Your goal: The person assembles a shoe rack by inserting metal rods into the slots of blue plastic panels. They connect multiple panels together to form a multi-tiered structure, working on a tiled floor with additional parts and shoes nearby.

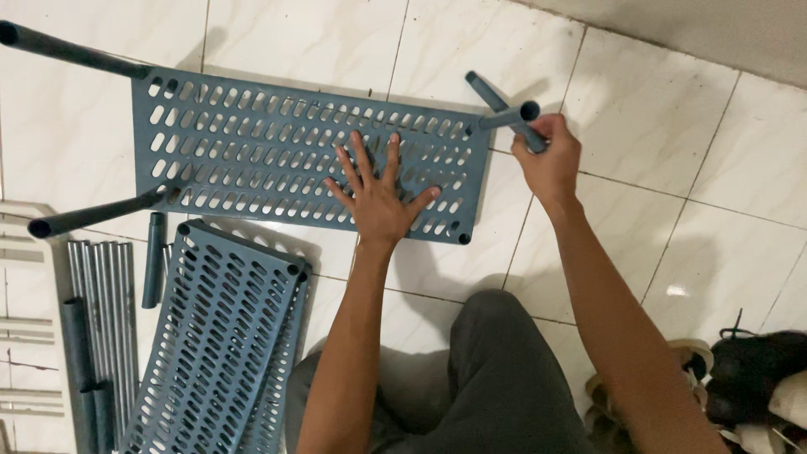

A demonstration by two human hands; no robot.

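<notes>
— Grey-blue plastic: where does the perforated shelf panel (252, 147) lie?

— Flat on the white tiled floor (672, 227), under the left hand (378, 197) — that palm presses down with fingers spread, near the panel's right edge.

— And the right hand (551, 160)?

— Closed around a grey tube (504, 116) seated at the panel's far right corner; a loose tube (483, 88) lies just behind its fingers.

— Any open room?

— Bare tile beyond the right hand. Left of the left arm it is crowded — stacked panels (223, 336) and a bundle of metal rods (105, 315). Shoes (748, 378) sit by the right elbow.
</notes>
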